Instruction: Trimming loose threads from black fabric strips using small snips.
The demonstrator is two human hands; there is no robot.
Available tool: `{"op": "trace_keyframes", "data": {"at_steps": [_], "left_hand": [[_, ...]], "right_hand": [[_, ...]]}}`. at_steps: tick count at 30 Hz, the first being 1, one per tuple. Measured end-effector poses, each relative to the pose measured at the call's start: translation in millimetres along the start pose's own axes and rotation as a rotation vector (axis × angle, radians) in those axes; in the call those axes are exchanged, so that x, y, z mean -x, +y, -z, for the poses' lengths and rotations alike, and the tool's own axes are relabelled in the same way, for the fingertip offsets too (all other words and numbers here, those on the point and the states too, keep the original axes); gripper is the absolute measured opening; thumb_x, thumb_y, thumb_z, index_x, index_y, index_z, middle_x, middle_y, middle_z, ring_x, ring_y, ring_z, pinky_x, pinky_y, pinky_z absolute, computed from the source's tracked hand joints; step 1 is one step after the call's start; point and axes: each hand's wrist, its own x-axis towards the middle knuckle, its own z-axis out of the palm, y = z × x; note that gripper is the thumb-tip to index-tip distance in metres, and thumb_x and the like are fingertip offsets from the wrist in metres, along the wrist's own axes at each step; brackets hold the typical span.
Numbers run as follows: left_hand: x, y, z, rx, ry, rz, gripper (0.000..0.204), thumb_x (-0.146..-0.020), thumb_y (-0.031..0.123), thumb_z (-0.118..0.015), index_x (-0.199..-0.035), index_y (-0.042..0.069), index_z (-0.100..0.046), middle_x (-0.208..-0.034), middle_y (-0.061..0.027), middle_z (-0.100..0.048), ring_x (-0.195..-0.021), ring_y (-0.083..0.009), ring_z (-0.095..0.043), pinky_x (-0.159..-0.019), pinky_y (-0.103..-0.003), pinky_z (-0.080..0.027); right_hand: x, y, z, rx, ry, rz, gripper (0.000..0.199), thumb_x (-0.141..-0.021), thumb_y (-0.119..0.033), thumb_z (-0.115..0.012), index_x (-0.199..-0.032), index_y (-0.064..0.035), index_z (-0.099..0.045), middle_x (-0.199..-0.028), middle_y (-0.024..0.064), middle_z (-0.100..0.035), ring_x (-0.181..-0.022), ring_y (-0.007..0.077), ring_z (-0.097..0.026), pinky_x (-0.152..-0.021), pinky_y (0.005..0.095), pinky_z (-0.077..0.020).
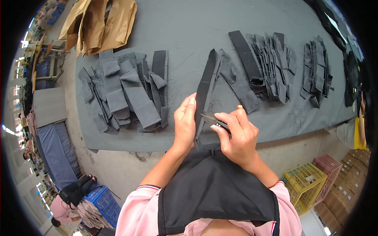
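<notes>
Looking down from the head camera, I see my left hand (pixel 185 122) closed in a grip on the dark fabric strip (pixel 205 92), with the thumb on the near face and the fingers wrapped behind its left edge. The strip rises from the hand and leans toward the far side of the grey tabletop (pixel 189 35), where it meets a second grey piece.

My right hand (pixel 236 135) is just to the right of the strip. Its grip is clamped on a small pair of thread snips (pixel 214 120), thumb and bent fingers pressed together around the handle. The dark blade tips point to the left and touch, or almost touch, the strip; I cannot tell if the blades are closed.

Both forearms come up from the lower edge, in pink sleeves, wrists bent inward to each other over a black apron.

Left of the strip lies a pile of folded grey pieces (pixel 124 92). Right of it are two more stacks (pixel 271 65). Beyond the pile, brown paper (pixel 102 23) lies on the tabletop.
</notes>
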Motion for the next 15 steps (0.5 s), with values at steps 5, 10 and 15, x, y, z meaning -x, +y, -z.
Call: {"op": "trace_keyframes", "data": {"at_steps": [5, 10, 15], "left_hand": [[1, -9, 10, -0.148, 0.01, -0.104, 0.033, -0.095, 0.017, -0.039, -0.113, -0.007, -0.053, -0.106, -0.0081, -0.057, -0.098, -0.0112, -0.051, -0.088, -0.023, -0.038], [-13, -11, 28, 0.377, -0.347, 0.27, 0.036, -0.093, 0.017, -0.036, -0.121, -0.004, -0.048, -0.087, -0.0079, -0.058, -0.072, -0.0103, -0.052, -0.06, -0.022, -0.045], [-6, -14, 16, 0.949, -0.519, 0.729, 0.042, -0.092, 0.016, -0.028, -0.127, -0.002, -0.04, -0.086, -0.0105, -0.056, -0.059, -0.0128, -0.051, -0.04, -0.026, -0.041]], "right_hand": [[-1, -8, 12, 0.177, -0.081, 0.03, 0.024, -0.064, -0.007, -0.069, -0.085, -0.0057, -0.058, -0.073, 0.0046, -0.048, -0.053, 0.0194, -0.052, -0.047, 0.0292, -0.04], [-7, -7, 14, -0.18, 0.015, -0.198, 0.025, -0.066, -0.001, -0.069, -0.088, -0.0035, -0.058, -0.076, 0.0069, -0.049, -0.056, 0.0178, -0.051, -0.05, 0.0283, -0.0423], [-4, 8, -18, -0.374, 0.1, -0.173, 0.024, -0.067, 0.001, -0.067, -0.089, -0.002, -0.058, -0.078, 0.0085, -0.05, -0.064, 0.0206, -0.052, -0.059, 0.0306, -0.0439]]}}
